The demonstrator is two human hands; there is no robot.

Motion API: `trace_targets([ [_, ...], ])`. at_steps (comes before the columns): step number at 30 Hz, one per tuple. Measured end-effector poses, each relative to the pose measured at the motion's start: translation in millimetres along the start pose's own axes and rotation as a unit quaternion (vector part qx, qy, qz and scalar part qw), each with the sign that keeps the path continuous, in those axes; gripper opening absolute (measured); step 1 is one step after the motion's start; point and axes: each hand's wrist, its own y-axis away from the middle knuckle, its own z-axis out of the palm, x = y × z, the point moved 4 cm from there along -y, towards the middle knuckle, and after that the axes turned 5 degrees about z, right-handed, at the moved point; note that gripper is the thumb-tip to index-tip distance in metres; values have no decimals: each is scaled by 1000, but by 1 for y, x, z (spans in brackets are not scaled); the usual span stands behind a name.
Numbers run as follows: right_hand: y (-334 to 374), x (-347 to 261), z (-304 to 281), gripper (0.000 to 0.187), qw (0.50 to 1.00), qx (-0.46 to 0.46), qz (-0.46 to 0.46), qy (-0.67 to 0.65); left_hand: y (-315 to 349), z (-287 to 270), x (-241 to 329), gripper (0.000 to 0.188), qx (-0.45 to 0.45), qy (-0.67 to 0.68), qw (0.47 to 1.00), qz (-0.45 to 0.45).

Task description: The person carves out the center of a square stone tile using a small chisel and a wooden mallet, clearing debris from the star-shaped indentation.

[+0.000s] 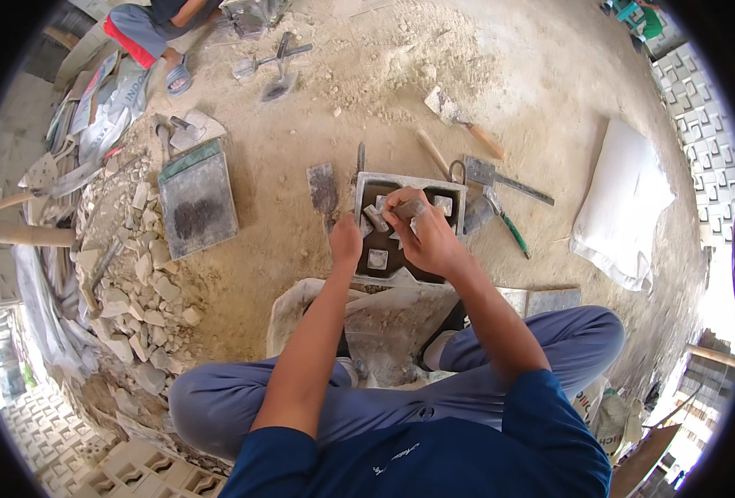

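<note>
In front of my crossed legs lies a rectangular grey mould box with a dark inside. Small pale blocks sit in it, one square block near its lower left and another block at the upper right. My left hand is closed at the box's left wall, its fingertips partly hidden. Over the middle of the box, my right hand is curled around a short grey-brown rounded piece, whose kind I cannot make out. Beside that hand, a small pale oblong piece lies tilted.
Trowels lie beyond the box, including a wooden-handled trowel and a green-handled trowel. To the left are a flat grey slab and broken rubble. A white sack lies right. Another person's sandalled foot shows far left.
</note>
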Motion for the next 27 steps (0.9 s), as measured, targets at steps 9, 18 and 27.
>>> trace_targets([
  [9,-10,25,11,13,998,-13,1,61,25,-2,26,68,-128,277,943,137],
  [18,-3,29,17,15,998,3,-6,65,23,3,4,74,-103,227,965,80],
  [27,8,34,14,8,996,80,-47,12,20,-7,17,74,-131,198,970,44],
])
